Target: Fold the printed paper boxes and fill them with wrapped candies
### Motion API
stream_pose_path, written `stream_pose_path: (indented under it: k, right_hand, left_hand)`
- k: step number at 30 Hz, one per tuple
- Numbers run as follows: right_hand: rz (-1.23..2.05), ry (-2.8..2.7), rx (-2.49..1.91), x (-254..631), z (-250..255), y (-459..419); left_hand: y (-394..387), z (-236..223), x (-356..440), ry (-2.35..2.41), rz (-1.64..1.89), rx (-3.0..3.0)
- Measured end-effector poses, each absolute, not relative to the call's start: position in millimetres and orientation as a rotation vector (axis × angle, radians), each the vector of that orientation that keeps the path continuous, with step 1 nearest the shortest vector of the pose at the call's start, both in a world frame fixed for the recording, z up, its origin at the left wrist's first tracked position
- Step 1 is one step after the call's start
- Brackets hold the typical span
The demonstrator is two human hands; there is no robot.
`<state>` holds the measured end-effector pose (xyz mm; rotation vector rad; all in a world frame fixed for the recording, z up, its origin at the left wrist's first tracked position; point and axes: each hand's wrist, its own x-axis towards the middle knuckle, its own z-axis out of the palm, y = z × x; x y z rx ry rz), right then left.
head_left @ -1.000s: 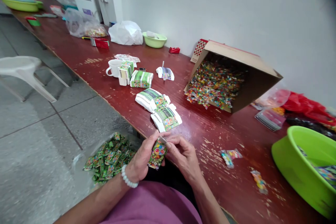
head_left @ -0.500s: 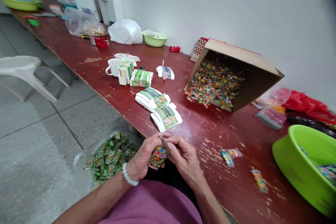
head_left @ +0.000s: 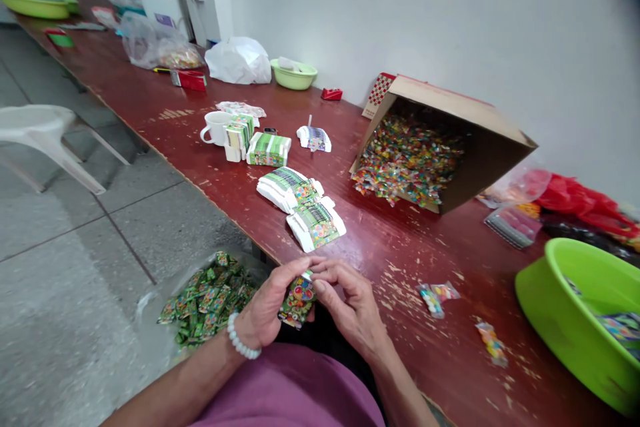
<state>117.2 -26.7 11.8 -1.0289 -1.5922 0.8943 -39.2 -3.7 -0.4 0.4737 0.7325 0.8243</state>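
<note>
Between my hands, over my lap at the table's edge, is a small green printed candy box (head_left: 297, 301). My left hand (head_left: 273, 303), with a pale bead bracelet, wraps round its left side. My right hand (head_left: 347, 297) pinches the box's top end, where a bit of white flap shows. Just beyond lie stacks of flat green-and-white cartons (head_left: 316, 223). Below on the left, a clear plastic bag (head_left: 150, 320) holds many filled green boxes (head_left: 215, 293). To the right, wrapped candy packets (head_left: 433, 300) lie on the red table (head_left: 390, 360).
A tipped cardboard box (head_left: 493, 140) spills wrapped candies (head_left: 407, 160). At the right edge stands a green basin (head_left: 540, 307). A white mug (head_left: 216, 128) is beside more carton stacks (head_left: 269, 149). On the floor at left is a white stool (head_left: 40, 127).
My right fingers have moved at the top of the box; the flap that stood up there is now folded down. The box has tilted slightly and shows more of its front.
</note>
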Motion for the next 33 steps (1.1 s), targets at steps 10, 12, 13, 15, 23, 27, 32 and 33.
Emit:
stream_pose_path:
  k: [10, 12, 13, 15, 23, 27, 32, 33]
  right_hand:
    - [0.882, -1.682, -1.241, 119, 10, -19]
    - [0.989, -1.623, -1.225, 120, 11, -19]
    - [1.068, -1.577, -1.212, 120, 11, -19]
    - [1.138, -1.543, -1.198, 120, 11, -19]
    - [0.695, -1.797, -1.171, 115, 3, -26]
    - [0.556, -1.822, -1.185, 104, -12, -37]
    - [0.359, -1.987, -1.268, 93, -17, -40]
    - [0.334, -2.018, -1.297, 92, -15, -39]
  left_hand:
    - [-7, -2, -38, 0.830, 0.828, 0.687]
    - [-7, -4, -38, 0.815, 0.777, 0.674]
    - [-7, -4, -38, 0.821, 0.768, 0.692]
    - [-7, -3, -38, 0.847, 0.764, 0.741]
    - [-1, 0, -41, 0.828, 0.782, 0.529]
    - [2, -5, -40, 0.820, 0.873, 0.452]
    - [1, -8, -39, 0.849, 0.961, 0.436]
    - [0, -9, -40, 0.862, 1.010, 0.480]
